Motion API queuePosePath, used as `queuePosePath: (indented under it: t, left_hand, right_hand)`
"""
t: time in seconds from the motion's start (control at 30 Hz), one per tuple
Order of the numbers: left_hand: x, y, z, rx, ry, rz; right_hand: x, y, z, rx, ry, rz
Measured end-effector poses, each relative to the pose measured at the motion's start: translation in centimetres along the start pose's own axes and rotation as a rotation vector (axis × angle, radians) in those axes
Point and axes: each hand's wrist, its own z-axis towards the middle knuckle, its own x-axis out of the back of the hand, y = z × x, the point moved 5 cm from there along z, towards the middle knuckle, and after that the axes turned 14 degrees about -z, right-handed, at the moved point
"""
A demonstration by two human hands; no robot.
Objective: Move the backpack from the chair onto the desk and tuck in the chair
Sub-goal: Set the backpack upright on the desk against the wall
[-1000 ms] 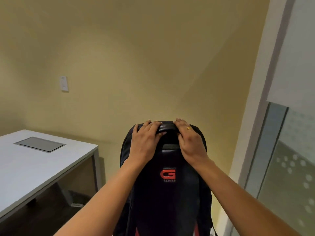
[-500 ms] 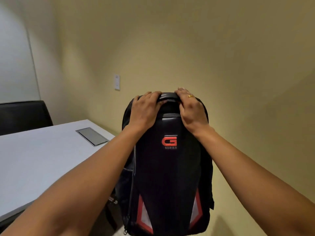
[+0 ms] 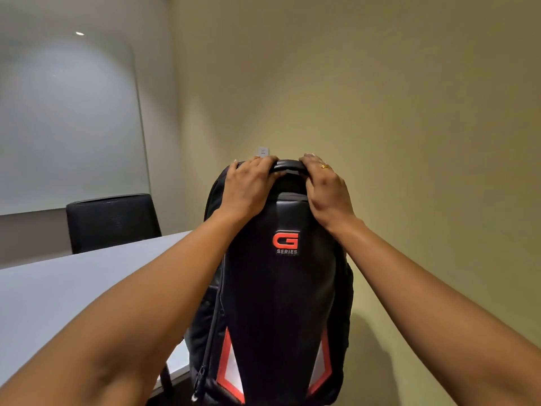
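**Backpack held upright at the desk edge**

Where the wall switch was seen clear to the left of the bag half a second ago, it (image 3: 262, 151) is now almost hidden behind the backpack's (image 3: 282, 303) top, and more of the dark chair (image 3: 112, 222) beyond the desk (image 3: 58, 300) is brought into view. The grip is unchanged. The backpack is held upright by its top handle (image 3: 288, 165), off the surface, just beside the desk's near right edge. The left hand (image 3: 248, 189) is curled over the handle's left end, fingers pressed together; the right hand (image 3: 328, 191) is closed likewise over the right end, a gold ring (image 3: 324, 166) being worn on it. A red "G" is read on the front panel, with "SERIES" in white beneath.
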Motion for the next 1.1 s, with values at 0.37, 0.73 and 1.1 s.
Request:
queuePosePath:
  t: [0.37, 0.73, 1.1]
  left_hand:
    - [-3.6, -12.8, 7.0, 0.141, 0.103, 0.144]
    - [-8.6, -24.9, 10.8, 0.263, 0.097, 0.255]
    - [-13.3, -32.5, 9.8, 0.325, 0.066, 0.259]
  right_hand:
    - [-15.0, -0.2, 10.6, 0.130, -0.023, 0.150]
    - [-29.0, -0.3, 16.4, 0.221, -0.106, 0.300]
    - [-38.6, 0.0, 16.5, 0.158, -0.194, 0.416]
